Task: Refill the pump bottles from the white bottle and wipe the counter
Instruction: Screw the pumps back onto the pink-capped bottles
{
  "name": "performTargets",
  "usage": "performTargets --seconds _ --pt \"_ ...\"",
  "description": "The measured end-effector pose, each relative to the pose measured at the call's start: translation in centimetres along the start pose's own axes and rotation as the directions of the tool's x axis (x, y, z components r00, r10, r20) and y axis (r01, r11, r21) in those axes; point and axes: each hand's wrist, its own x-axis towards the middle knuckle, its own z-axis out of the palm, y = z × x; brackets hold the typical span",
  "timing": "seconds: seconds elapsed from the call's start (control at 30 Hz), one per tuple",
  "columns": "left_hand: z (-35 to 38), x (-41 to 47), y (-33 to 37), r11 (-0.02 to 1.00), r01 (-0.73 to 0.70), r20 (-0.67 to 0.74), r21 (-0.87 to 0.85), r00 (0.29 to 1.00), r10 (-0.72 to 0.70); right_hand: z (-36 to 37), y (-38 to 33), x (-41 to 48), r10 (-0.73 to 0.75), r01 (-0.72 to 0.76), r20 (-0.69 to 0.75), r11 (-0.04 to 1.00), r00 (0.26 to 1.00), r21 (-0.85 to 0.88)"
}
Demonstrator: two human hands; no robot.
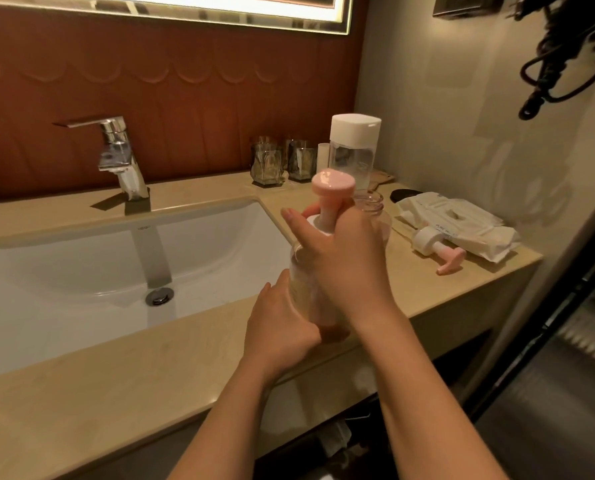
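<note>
A clear pump bottle (301, 271) with a pink pump head (333, 183) stands at the counter's front edge, right of the sink. My left hand (282, 327) wraps its lower body. My right hand (344, 251) grips its white collar just under the pump head. Behind it stands a second clear bottle (370, 202) with an open neck and no pump. Its loose pink pump (438, 249) lies on the counter to the right. The tall bottle with a white cap (354, 147) stands at the back, cap closed.
A white sink (81, 258) with a chrome faucet (119, 154) fills the left of the beige counter (116, 368). Glass tumblers (282, 161) stand at the back. A pack of wipes (458, 220) lies at the right end. A black coiled cord (566, 57) hangs on the right wall.
</note>
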Motion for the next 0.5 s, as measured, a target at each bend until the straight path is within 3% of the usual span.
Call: performTargets --seconds 0.13,0.3,0.43,0.5 --pt "-0.2 -0.4 0.7 1.000 -0.019 -0.050 0.016 0.999 0.019 0.7 -0.3 -0.3 -0.008 0.008 -0.021 1.000 1.000 -0.029" --pt "-0.1 -0.1 0.0 0.999 0.001 -0.070 0.037 0.998 0.002 -1.2 1.9 0.0 -0.097 0.068 0.179 0.984 0.979 0.164" --pt "-0.1 0.0 -0.3 0.999 -0.005 -0.092 0.041 0.996 0.008 -4.4 5.4 -1.6 -0.137 0.115 0.048 0.940 0.989 0.323" --pt "0.0 0.0 -0.3 0.998 -0.021 -0.092 0.063 0.995 0.026 -5.5 7.5 -2.3 -0.084 0.086 -0.022 0.930 0.996 0.357"
